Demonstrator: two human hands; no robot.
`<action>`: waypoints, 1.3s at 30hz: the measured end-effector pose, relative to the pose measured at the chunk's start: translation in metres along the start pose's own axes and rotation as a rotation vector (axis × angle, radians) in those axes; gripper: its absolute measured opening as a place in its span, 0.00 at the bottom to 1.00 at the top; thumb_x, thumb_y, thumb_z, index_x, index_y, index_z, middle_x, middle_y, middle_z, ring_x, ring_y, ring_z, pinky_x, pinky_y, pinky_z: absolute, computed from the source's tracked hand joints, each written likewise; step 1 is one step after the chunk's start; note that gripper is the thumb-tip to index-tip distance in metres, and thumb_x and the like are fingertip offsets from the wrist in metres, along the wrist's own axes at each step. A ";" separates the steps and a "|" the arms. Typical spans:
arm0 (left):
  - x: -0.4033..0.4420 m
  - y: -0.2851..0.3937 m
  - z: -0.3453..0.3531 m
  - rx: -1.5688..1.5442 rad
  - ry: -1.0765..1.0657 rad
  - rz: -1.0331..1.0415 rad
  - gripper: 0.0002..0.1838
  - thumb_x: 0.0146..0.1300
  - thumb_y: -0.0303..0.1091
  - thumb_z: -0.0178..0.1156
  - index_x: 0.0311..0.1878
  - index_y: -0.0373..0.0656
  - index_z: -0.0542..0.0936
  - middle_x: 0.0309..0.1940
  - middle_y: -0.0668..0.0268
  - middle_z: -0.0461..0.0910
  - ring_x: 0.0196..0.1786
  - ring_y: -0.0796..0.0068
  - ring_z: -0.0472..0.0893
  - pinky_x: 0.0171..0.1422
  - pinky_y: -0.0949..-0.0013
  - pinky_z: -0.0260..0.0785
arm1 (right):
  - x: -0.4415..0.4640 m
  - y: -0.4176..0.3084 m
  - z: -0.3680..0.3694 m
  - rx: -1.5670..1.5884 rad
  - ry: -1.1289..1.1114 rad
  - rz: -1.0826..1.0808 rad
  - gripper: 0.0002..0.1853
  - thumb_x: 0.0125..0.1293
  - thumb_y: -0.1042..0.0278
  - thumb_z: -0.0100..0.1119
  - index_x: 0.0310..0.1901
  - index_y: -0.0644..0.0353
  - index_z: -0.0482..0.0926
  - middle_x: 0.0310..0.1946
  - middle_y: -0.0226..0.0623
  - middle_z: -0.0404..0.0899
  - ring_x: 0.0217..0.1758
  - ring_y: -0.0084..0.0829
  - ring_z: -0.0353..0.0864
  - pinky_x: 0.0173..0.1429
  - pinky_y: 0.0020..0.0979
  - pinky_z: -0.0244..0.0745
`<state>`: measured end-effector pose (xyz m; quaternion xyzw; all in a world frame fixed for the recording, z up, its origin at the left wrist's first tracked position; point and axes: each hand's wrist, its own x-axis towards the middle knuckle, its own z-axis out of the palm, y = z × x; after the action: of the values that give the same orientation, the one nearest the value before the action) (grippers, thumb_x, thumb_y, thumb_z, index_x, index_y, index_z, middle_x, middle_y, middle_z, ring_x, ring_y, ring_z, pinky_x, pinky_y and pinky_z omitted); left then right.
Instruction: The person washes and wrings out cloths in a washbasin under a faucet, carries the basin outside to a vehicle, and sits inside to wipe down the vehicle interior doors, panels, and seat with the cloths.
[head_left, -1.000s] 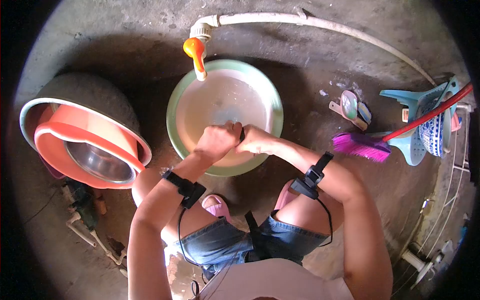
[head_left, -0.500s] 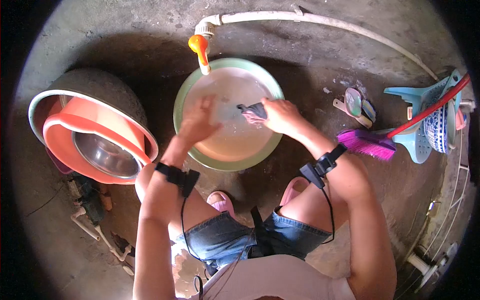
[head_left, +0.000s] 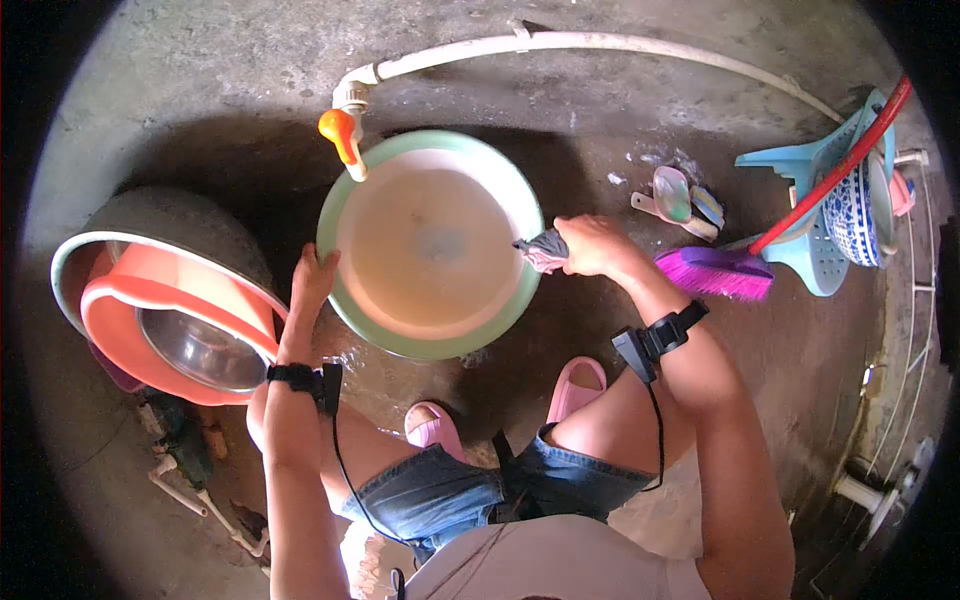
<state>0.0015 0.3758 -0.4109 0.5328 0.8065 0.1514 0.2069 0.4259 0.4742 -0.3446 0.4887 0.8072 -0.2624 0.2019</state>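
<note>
- As I look from the left, there's a big grey basin (head_left: 180, 222) tipped over, with a pink basin (head_left: 112, 330) and a steel bowl (head_left: 205, 348) nested in it.
- Here's the left hand (head_left: 313, 278), right at the tub's left rim, fingers bent; whether it grips, I can't tell.
- Above, the orange-handled tap (head_left: 341, 132) points down by the tub's upper left edge.
- In the middle, the green-rimmed tub (head_left: 425, 348) holds cloudy water (head_left: 430, 270).
- And the right hand (head_left: 597, 246) is clenched on a small dark and pinkish cloth (head_left: 544, 251), up at the tub's right rim.
- Further right, a scoop (head_left: 671, 196), then a purple brush (head_left: 718, 275).
- Far right, a blue-patterned bowl (head_left: 850, 215) sits against the blue stool (head_left: 828, 262).
</note>
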 end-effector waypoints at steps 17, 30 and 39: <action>-0.016 0.090 -0.034 -0.299 0.237 0.200 0.12 0.67 0.37 0.51 0.44 0.38 0.69 0.28 0.52 0.77 0.32 0.61 0.80 0.38 0.63 0.70 | -0.009 0.010 -0.006 -0.052 -0.027 0.057 0.30 0.45 0.63 0.70 0.52 0.63 0.72 0.46 0.47 0.78 0.53 0.45 0.76 0.55 0.43 0.72; -0.040 0.098 -0.069 -0.186 0.250 0.343 0.09 0.66 0.32 0.54 0.46 0.39 0.70 0.27 0.52 0.78 0.31 0.59 0.82 0.34 0.65 0.72 | -0.005 -0.001 -0.005 -0.071 0.024 0.015 0.17 0.48 0.70 0.61 0.43 0.61 0.76 0.42 0.47 0.80 0.49 0.44 0.79 0.50 0.43 0.76; -0.050 0.110 -0.088 0.035 0.401 0.425 0.23 0.65 0.33 0.53 0.62 0.46 0.66 0.35 0.52 0.81 0.33 0.55 0.82 0.33 0.61 0.73 | 0.004 -0.009 0.000 -0.113 0.041 -0.025 0.17 0.48 0.70 0.62 0.42 0.62 0.77 0.41 0.45 0.81 0.48 0.44 0.80 0.51 0.42 0.76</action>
<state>0.0629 0.3703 -0.2743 0.6527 0.7041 0.2796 -0.0020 0.4158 0.4732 -0.3447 0.4717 0.8307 -0.2088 0.2095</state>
